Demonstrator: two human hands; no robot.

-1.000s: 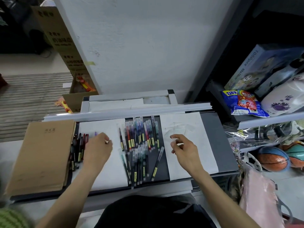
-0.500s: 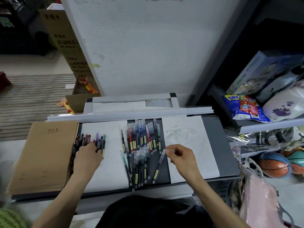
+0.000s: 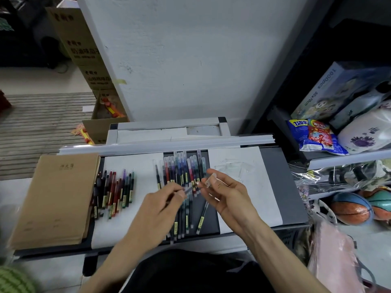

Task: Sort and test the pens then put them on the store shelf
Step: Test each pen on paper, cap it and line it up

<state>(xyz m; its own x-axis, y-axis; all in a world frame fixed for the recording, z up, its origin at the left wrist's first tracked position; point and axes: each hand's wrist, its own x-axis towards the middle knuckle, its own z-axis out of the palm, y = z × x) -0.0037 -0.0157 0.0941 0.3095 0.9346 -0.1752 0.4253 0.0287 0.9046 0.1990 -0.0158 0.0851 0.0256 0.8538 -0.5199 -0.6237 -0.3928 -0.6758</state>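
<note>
The left hand (image 3: 163, 206) has left the sorted row (image 3: 114, 191) and come to the middle, where it pinches a pen (image 3: 187, 190), blurred. The right hand (image 3: 227, 194) has lifted, palm turned up, pinching a clear cap (image 3: 210, 179) just beside the pen's tip. Under both hands lies the unsorted pile (image 3: 183, 170) on the tray (image 3: 281, 187). A brown notebook (image 3: 55, 199) lies far left.

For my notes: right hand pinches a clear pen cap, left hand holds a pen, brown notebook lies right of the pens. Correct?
No: the head view shows the brown notebook lying left of the pens. The right hand does pinch the clear cap, and the left hand holds a pen.
</note>
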